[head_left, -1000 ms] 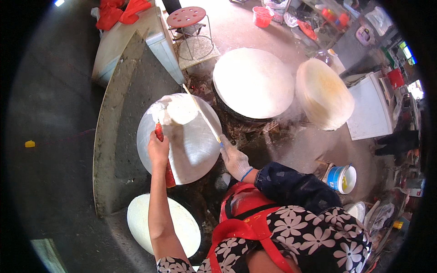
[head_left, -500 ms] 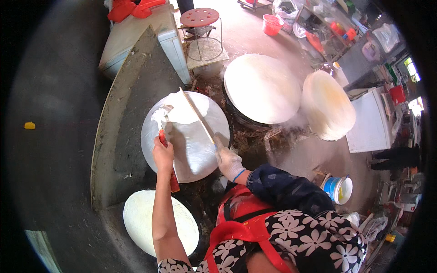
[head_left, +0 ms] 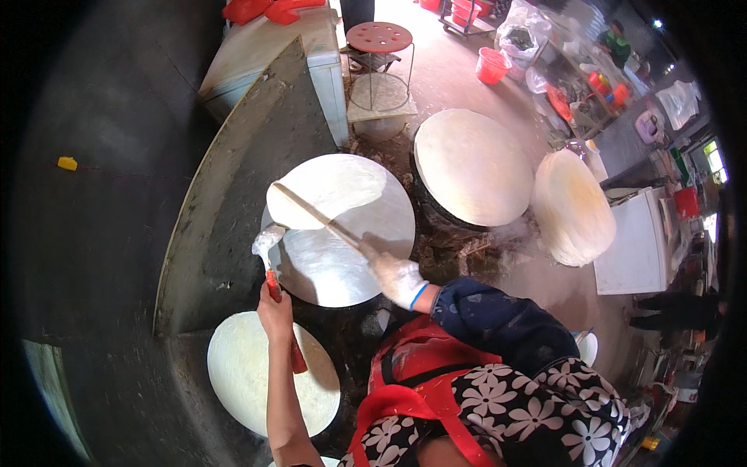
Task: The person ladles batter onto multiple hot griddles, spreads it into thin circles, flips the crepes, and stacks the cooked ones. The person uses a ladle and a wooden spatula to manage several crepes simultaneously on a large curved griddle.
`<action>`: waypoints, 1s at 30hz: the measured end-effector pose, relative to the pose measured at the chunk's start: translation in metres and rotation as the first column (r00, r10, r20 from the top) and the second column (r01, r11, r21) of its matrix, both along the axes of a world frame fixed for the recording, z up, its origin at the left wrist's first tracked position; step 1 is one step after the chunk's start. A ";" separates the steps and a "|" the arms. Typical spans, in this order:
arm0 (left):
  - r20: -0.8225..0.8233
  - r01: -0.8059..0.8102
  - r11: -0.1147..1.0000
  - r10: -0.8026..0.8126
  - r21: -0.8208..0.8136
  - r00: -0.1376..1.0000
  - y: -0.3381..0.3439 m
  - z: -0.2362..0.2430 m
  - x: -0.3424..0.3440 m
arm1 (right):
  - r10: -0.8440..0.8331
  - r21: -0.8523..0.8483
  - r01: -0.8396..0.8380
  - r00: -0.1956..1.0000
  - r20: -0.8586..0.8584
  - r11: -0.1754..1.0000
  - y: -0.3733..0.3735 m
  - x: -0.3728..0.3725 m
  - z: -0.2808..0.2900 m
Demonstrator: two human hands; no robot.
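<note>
Red apron [head_left: 401,403] over a black shirt with white flowers [head_left: 537,420], nearest; dark blue sleeve cover [head_left: 498,319] on the right forearm.

Left hand [head_left: 276,317]: bare, forearm raised nearly straight from the lower edge, fingers wrapped around the red handle of a ladle [head_left: 268,237]. Handle end hangs over the pale round [head_left: 237,373] at lower left; bowl, coated white, is at the left rim of the griddle.

Right hand [head_left: 401,279]: white glove with blue cuff edge, forearm angled in from the right, fingers closed on a wooden stick [head_left: 315,214]. Stick slants up and left across the white batter layer [head_left: 334,180]; whether it touches cannot be told.

Griddle [head_left: 350,268]: round, bright metal, ahead of the person. Batter covers its upper left; the lower right is bare.

Purple-and-white container [head_left: 647,126], far right: any marking too small to make out.

Edges: curved metal sheet [head_left: 249,167] standing close along the griddle's left; dark gap between the griddle and a second large pale round [head_left: 475,167], ahead and right. Thick pale round [head_left: 574,208] just beside that one, faint steam between. Farther: red-topped stool [head_left: 379,37], red bucket [head_left: 492,66] on the floor.
</note>
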State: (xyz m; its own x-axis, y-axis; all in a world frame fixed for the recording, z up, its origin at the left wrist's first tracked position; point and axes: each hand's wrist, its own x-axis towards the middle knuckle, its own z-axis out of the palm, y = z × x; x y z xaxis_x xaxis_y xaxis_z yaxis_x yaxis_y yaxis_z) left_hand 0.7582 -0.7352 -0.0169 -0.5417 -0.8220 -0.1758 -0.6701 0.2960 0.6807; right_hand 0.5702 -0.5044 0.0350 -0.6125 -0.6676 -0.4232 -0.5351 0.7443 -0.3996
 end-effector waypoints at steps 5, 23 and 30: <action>-0.012 -0.088 0.982 0.091 0.170 0.996 0.005 -0.001 0.022 | -0.238 -0.332 0.195 0.967 -0.094 0.923 0.003 -0.034 -0.049; -0.058 -0.008 0.999 0.005 -0.054 0.998 0.010 -0.019 -0.028 | 0.096 -0.075 -0.096 0.995 -0.007 0.993 0.049 -0.002 -0.037; -0.083 -0.197 0.926 0.235 0.323 0.968 0.077 0.015 0.027 | 0.340 -0.063 -0.385 0.871 -0.354 0.921 0.045 -0.053 -0.035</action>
